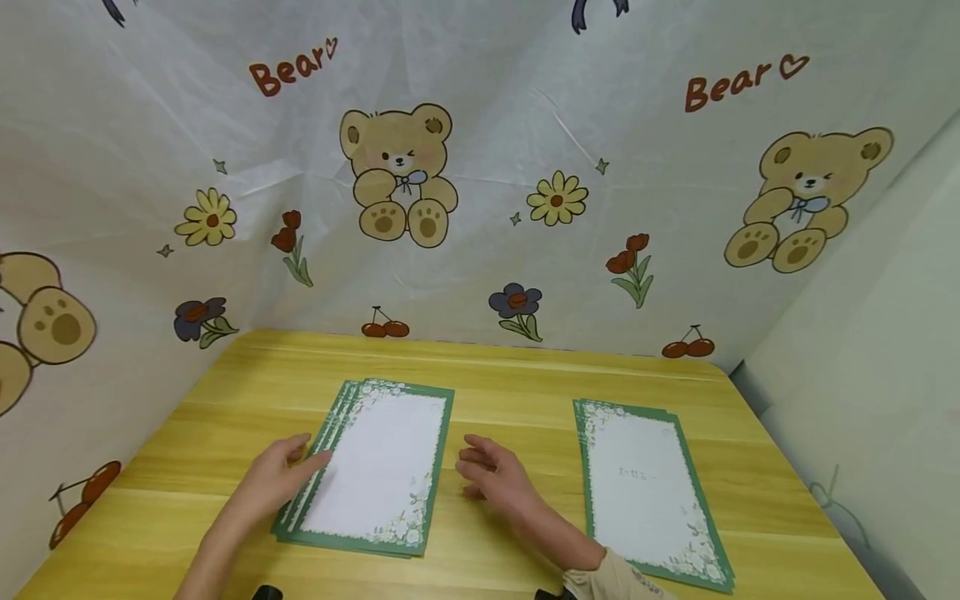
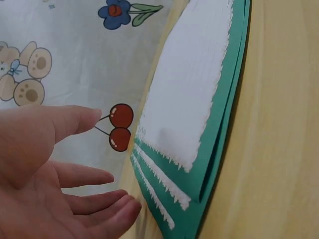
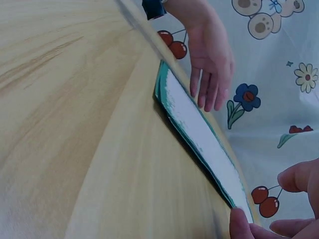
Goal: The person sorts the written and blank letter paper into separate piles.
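Green-bordered white sheets with a floral pattern [image 1: 375, 458] lie in a slightly fanned stack on the wooden table. Over the stack's left edge hovers my left hand [image 1: 277, 479], its thumb and fingers spread; in the left wrist view the hand [image 2: 75, 169] holds nothing. My right hand [image 1: 498, 479] is beside the stack's right side, fingers loosely bent with nothing in them. In the right wrist view its fingertips [image 3: 240, 221] appear near the stack's edge; contact is unclear. A second stack of similar sheets [image 1: 648, 483], with faint writing on top, lies farther right.
The yellow wood-grain table [image 1: 510, 375] meets a pale cloth [image 1: 495, 142] printed with bears, flowers and cherries at its back and left. A pale surface [image 1: 885, 350] rises beyond the table's right edge, where a thin cord [image 1: 840, 504] hangs.
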